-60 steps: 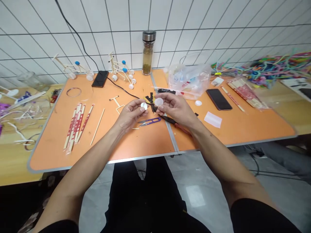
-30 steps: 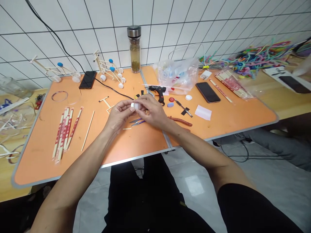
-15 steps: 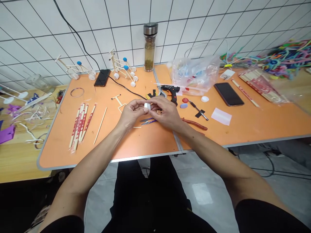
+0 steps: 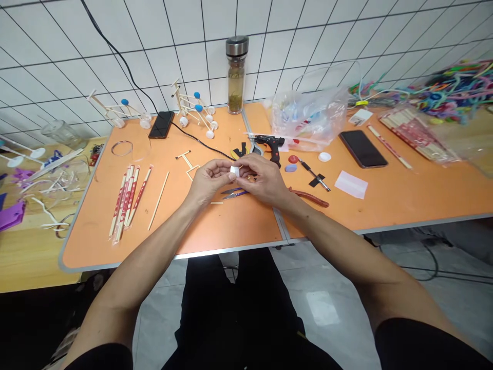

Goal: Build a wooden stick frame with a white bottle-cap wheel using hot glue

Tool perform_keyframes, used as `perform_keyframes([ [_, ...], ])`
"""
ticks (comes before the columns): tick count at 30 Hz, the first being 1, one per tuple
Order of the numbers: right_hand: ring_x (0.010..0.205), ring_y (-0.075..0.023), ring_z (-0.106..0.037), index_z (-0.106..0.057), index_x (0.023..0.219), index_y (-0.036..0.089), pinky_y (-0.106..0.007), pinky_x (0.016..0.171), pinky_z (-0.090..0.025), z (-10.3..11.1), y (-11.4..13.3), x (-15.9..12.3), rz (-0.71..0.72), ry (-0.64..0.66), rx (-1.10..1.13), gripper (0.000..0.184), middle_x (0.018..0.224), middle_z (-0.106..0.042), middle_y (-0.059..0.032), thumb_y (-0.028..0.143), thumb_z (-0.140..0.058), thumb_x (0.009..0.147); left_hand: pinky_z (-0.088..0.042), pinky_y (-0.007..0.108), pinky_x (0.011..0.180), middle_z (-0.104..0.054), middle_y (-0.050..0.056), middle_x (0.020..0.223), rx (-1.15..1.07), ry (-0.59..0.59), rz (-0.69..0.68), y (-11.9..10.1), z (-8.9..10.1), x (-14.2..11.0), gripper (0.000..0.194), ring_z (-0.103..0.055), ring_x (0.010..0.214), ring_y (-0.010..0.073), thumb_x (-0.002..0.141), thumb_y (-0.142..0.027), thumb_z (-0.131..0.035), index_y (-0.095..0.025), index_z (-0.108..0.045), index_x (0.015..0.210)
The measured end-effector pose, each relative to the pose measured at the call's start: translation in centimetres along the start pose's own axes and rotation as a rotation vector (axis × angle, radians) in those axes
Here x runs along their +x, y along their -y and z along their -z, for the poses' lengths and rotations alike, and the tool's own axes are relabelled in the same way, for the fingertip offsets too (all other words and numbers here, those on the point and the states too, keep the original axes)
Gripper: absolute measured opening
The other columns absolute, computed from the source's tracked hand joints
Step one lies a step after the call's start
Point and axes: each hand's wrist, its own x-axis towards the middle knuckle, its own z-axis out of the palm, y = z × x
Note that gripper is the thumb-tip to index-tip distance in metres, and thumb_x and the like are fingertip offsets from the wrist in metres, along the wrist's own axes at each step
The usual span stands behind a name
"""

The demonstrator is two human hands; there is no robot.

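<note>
A small white piece (image 4: pixel 234 170), its kind too small to tell, is pinched between the fingertips of both hands above the orange table. My left hand (image 4: pixel 211 179) closes on its left side, and my right hand (image 4: pixel 260 177) grips it from the right. Just below the hands lie thread snips (image 4: pixel 234 193), partly hidden by my right hand. A small stick frame (image 4: pixel 187 163) rests to the left of my left hand. Behind my right hand is a black glue gun (image 4: pixel 272 145). Red-handled pliers (image 4: pixel 310 197) lie beside my right wrist, partly covered.
Wrapped chopsticks (image 4: pixel 129 200) and one bare stick (image 4: pixel 158 201) lie at left. Stick models with wheels (image 4: pixel 194 110), a phone (image 4: pixel 161 124) and a tea bottle (image 4: pixel 236 77) stand or lie along the back. A plastic bag (image 4: pixel 308 121) and another phone (image 4: pixel 362 148) are at right.
The white piece has turned slightly between my fingers and shows a broader face. Both hands stay in nearly the same place.
</note>
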Motion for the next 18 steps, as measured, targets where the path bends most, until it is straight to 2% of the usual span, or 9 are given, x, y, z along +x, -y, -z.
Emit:
perform_keyframes([
  [6, 0.095, -0.0223, -0.075, -0.076, 0.115, 0.025, -0.039, 0.086, -0.062, -0.3, 0.6, 0.2, 0.016, -0.021, -0.014, 0.009, 0.106, -0.081, -0.0051, 0.028, -0.077, 0.106, -0.068, 0.028, 0.081, -0.088, 0.004, 0.092, -0.010, -0.053, 0.034, -0.1, -0.1, -0.1, 0.055, -0.081, 0.081, 0.0148, 0.062, -0.043, -0.117, -0.018, -0.087, 0.100],
  [9, 0.096, -0.0222, -0.074, -0.076, 0.113, 0.024, -0.039, 0.087, -0.062, -0.2, 1.4, 0.2, -0.052, -0.008, -0.006, 0.009, 0.107, -0.080, -0.0054, 0.031, -0.078, 0.107, -0.071, 0.032, 0.086, -0.089, 0.004, 0.092, -0.041, -0.059, 0.073, -0.5, -0.3, -0.2, 0.055, -0.082, 0.082, 0.0162, 0.061, -0.043, -0.118, -0.019, -0.086, 0.099],
  [11, 0.092, -0.0207, -0.074, -0.077, 0.113, 0.023, -0.037, 0.084, -0.063, 0.6, 1.9, 0.2, -0.099, 0.004, -0.012, 0.011, 0.107, -0.079, -0.0052, 0.029, -0.078, 0.105, -0.071, 0.030, 0.085, -0.089, 0.004, 0.090, -0.065, -0.072, 0.078, -0.7, -0.4, -0.2, 0.057, -0.082, 0.079, 0.0153, 0.058, -0.043, -0.119, -0.019, -0.085, 0.097],
  [14, 0.085, -0.0195, -0.074, -0.080, 0.120, 0.021, -0.036, 0.079, -0.064, 3.9, 1.4, 0.3, -0.165, -0.006, -0.103, 0.022, 0.111, -0.080, -0.0064, 0.027, -0.078, 0.099, -0.068, 0.025, 0.080, -0.090, 0.005, 0.092, -0.088, -0.090, 0.075, -0.9, -0.5, -0.2, 0.060, -0.081, 0.076, 0.0127, 0.055, -0.043, -0.120, -0.019, -0.084, 0.096],
  [16, 0.092, -0.0233, -0.076, -0.083, 0.119, 0.023, -0.039, 0.083, -0.065, 7.6, -0.1, 0.6, -0.242, -0.102, -0.285, 0.025, 0.114, -0.083, -0.0078, 0.025, -0.078, 0.095, -0.067, 0.024, 0.078, -0.091, 0.006, 0.095, -0.110, -0.082, 0.079, -1.0, -0.5, -0.1, 0.061, -0.081, 0.076, 0.0124, 0.057, -0.044, -0.119, -0.020, -0.085, 0.100],
  [18, 0.097, -0.0276, -0.079, -0.085, 0.123, 0.021, -0.046, 0.094, -0.066, 11.8, -2.3, 1.1, -0.374, -0.165, -0.516, 0.032, 0.118, -0.085, -0.0107, 0.025, -0.077, 0.093, -0.067, 0.024, 0.078, -0.091, 0.005, 0.096, -0.129, -0.061, 0.083, -0.9, -0.4, -0.2, 0.059, -0.080, 0.076, 0.0124, 0.060, -0.043, -0.118, -0.021, -0.086, 0.104],
])
